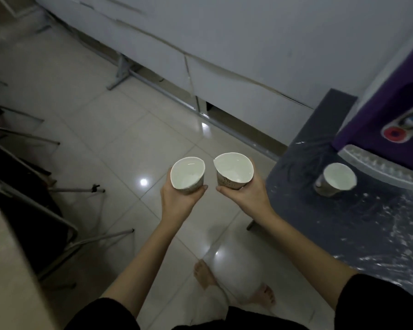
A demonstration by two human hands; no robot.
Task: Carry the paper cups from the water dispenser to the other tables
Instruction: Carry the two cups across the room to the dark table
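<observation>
I hold two white paper cups side by side above the tiled floor. My left hand [180,198] grips the left cup [187,173] from below. The right cup [234,169] sits in my right hand [244,197], its rim slightly bent. Both cups are upright with water inside. A third paper cup [335,178] stands on the dark table [343,222] at the right, in front of the purple water dispenser [386,115] and its grey drip tray [386,167].
Folding chairs with metal legs [34,182] stand at the left beside a light tabletop edge [7,270]. A white partition on metal feet [200,55] runs across the back. My bare feet [204,272] are on the glossy floor [105,129].
</observation>
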